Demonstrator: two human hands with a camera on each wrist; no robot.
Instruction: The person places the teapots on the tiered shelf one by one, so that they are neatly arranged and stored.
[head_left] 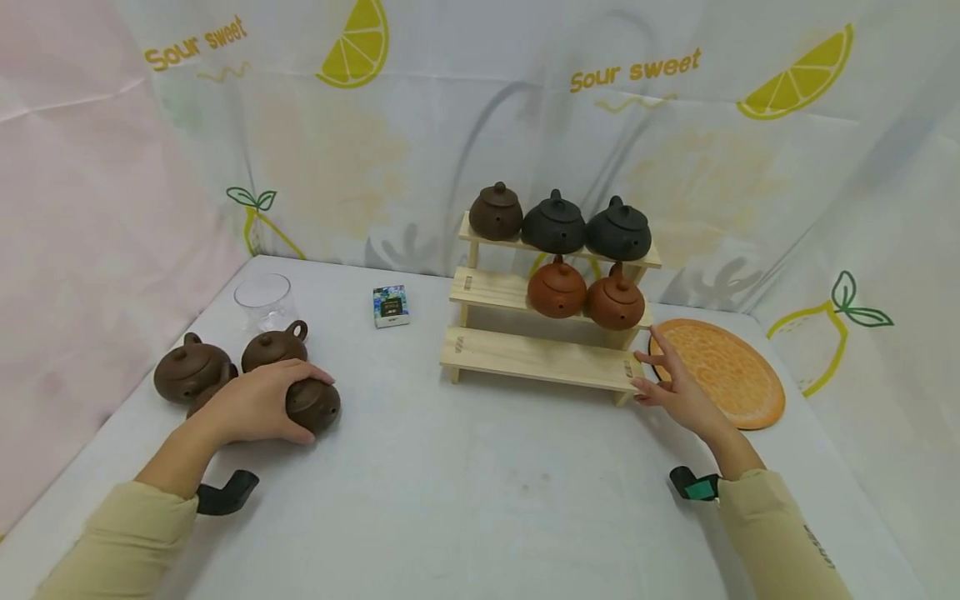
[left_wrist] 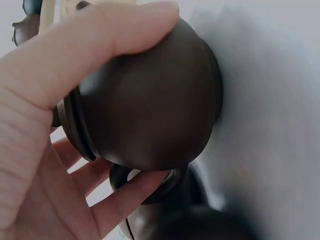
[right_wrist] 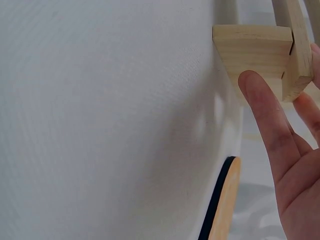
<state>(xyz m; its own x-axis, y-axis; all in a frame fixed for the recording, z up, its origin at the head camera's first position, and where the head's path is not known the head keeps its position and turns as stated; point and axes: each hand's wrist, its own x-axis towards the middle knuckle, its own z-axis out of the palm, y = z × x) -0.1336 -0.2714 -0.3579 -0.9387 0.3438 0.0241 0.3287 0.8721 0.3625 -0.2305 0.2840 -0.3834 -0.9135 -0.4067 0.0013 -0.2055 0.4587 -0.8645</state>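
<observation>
My left hand (head_left: 258, 404) holds a dark brown teapot (head_left: 313, 407) at the left of the table, thumb over one side and fingers round the other. In the left wrist view its rounded body (left_wrist: 155, 100) fills the middle, and a loop handle (left_wrist: 120, 176) shows by the fingers. More brown teapots stand beside this hand, one with a raised loop handle (head_left: 273, 348), one further left (head_left: 193, 369), another mostly hidden behind the hand. My right hand (head_left: 678, 392) has its fingers spread at the right end of a three-tier wooden stand (head_left: 540, 358); its thumb lies by the leg (right_wrist: 257, 57).
On the stand's top tier sit a brown teapot (head_left: 497, 213) and two black ones (head_left: 555, 223); two reddish teapots (head_left: 557, 289) are on the middle tier. Behind the left teapots is a clear glass bowl (head_left: 262, 293). A small patterned box (head_left: 391, 306) lies nearby, a round pizza-like mat (head_left: 723, 371) at right.
</observation>
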